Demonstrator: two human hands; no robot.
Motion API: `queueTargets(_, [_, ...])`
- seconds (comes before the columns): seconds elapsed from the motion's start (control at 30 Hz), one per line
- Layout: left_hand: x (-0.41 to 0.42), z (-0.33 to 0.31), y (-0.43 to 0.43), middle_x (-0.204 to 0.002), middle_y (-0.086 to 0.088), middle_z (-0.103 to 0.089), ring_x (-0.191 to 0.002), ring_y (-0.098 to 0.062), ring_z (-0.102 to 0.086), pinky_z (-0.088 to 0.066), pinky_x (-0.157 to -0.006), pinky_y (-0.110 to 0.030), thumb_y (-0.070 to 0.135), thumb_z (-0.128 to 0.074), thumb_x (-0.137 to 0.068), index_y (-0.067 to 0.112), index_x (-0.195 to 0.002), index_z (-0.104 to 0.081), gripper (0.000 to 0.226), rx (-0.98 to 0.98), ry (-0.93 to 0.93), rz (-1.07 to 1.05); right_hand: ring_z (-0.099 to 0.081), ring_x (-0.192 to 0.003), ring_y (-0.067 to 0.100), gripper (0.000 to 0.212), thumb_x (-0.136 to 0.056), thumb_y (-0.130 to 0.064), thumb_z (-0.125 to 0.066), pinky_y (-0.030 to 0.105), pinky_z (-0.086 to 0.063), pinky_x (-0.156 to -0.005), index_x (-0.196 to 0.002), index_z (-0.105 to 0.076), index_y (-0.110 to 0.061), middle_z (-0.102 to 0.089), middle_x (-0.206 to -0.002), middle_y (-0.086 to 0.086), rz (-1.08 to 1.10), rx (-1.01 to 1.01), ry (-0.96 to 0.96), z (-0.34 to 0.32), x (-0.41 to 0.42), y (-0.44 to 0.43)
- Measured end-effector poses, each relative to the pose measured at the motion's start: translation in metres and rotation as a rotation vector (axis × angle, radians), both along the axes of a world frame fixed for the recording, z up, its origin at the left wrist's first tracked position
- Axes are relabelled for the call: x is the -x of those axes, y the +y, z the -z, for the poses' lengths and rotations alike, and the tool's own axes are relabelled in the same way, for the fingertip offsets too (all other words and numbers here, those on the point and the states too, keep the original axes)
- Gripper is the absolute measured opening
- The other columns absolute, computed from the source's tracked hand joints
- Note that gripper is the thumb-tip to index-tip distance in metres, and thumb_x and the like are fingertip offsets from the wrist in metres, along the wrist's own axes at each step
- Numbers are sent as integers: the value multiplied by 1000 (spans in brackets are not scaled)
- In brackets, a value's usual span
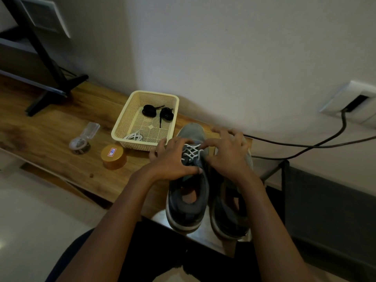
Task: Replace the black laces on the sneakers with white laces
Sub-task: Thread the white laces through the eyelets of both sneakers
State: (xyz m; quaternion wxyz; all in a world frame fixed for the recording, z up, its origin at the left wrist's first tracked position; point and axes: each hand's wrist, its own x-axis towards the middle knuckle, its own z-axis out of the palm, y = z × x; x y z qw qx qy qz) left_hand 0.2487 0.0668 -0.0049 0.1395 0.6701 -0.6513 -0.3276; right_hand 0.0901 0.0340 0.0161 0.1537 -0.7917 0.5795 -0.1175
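Note:
Two grey sneakers stand side by side at the table's near edge, toes toward the wall. The left sneaker (188, 202) carries a white lace (191, 152) crossed through its eyelets. My left hand (173, 159) lies on that shoe's left side, fingers curled at the lace. My right hand (227, 151) covers the front of the right sneaker (227, 216), its fingertips pinching the white lace near the top crossings. Whether the right sneaker has a lace is hidden. Two coiled black laces (157, 112) and a bundled white lace (134, 136) lie in a cream basket (122, 127).
A gold-lidded jar (113, 156) and a clear tape dispenser (81, 142) sit left of the shoes on the wooden table (50, 129). A black stand foot (55, 94) rests at the far left. Cables (305, 147) run from a wall socket at right.

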Motion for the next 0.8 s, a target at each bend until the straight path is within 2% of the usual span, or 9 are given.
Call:
queueTargets(0.1, [1,1,0,-151,10,-18,-143,-26,-1,-9,-113,-57,55,-70,-71,53,-115,-36,56,0,49,35,-17,-135,25,9,-85,-29,-64,44,-14,-108,-93,-68,-32,-41,-139,-11,6,-67,18,-1,1,-2])
queueTargets(0.3, [6,-2,3,-157,13,-3,-144,-22,15,7,-112,-50,46,-65,-80,47,-115,-49,38,-23,-44,28,-38,-109,14,26,-78,-24,-70,46,-27,-103,-64,-55,-38,-53,-88,-26,97,27,-395,-9,4,-2])
queueTargets(0.4, [6,-5,3,-157,13,-2,-144,-23,16,8,-113,-51,45,-64,-80,48,-112,-48,36,-59,-17,18,-55,-101,26,14,-67,-36,-64,54,-39,-95,-56,-59,-43,-60,-79,-22,109,34,-561,-11,9,-3])
queueTargets(0.47, [6,-5,3,-157,13,-1,-144,-23,16,8,-113,-52,46,-64,-80,49,-112,-48,36,-58,-22,26,-60,-89,22,13,-71,-32,-66,46,-46,-88,-60,-63,-39,-63,-75,-15,103,-37,-598,-12,12,-4])
queueTargets(0.53, [5,-5,3,-157,13,-2,-144,-23,15,8,-112,-52,48,-66,-79,49,-113,-49,37,-50,-16,41,-59,-72,14,17,-80,-9,-67,32,-47,-76,-69,-66,-22,-63,-70,-4,52,-148,-645,-13,15,-4])
queueTargets(0.6, [2,-8,2,-156,11,-11,-145,-25,5,1,-114,-54,54,-68,-75,52,-107,-51,36,-34,41,37,-59,-67,14,18,-80,4,-63,28,-46,-71,-73,-66,-12,-64,-68,3,18,-205,-711,-21,16,-3])
queueTargets(0.67, [-1,-17,2,-145,6,-36,-138,-26,-27,-25,-111,-56,59,-65,-73,51,-101,-55,31,51,258,-30,-60,-64,11,26,-79,10,-58,24,-47,-70,-75,-66,-14,-65,-63,1,29,-192,-836,-33,18,-1])
queueTargets(0.73, [1,-30,3,-124,8,-55,-119,-17,-52,-44,-101,-47,37,-63,-87,38,-106,-61,19,163,575,-156,-59,-61,8,28,-78,14,-55,17,-46,-66,-77,-67,-11,-64,-60,-1,10,-159,-984,-49,21,1])
queueTargets(0.8, [3,-45,2,-113,10,-65,-111,-12,-59,-46,-102,-39,15,-54,-94,24,-110,-64,21,247,758,-213,-59,-62,9,24,-75,13,-57,15,-46,-66,-75,-68,-8,-65,-62,0,-43,-147,-1127,-65,22,4])
